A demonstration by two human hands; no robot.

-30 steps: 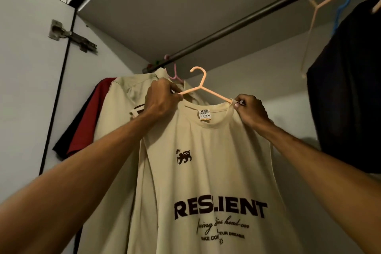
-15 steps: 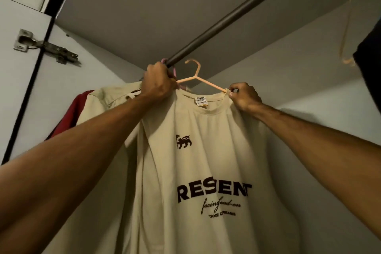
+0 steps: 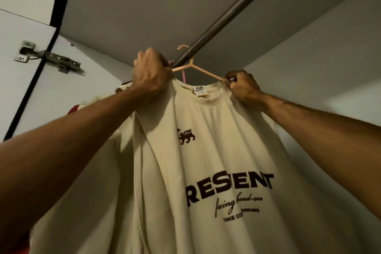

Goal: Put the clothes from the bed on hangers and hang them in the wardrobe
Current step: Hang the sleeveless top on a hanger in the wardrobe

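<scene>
The left hand (image 3: 151,74) grips one end of the peach hanger (image 3: 203,70) through the shoulder of the beige T-shirt (image 3: 216,150). The right hand (image 3: 243,87) pinches the collar at the other end. Just above and between them, the hook meets the rail (image 3: 226,12). Between the hands sits a barcoded neck label (image 3: 200,90). Below it are a lion crest (image 3: 185,136) and creased print: "RES…ENT", "facing head-on", "TAKE CO… DREAMS".

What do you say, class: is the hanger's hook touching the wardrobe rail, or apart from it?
Cannot tell. In the head view the hook loops round the rail, but the rail itself hides the spot where the hook would rest.
</scene>
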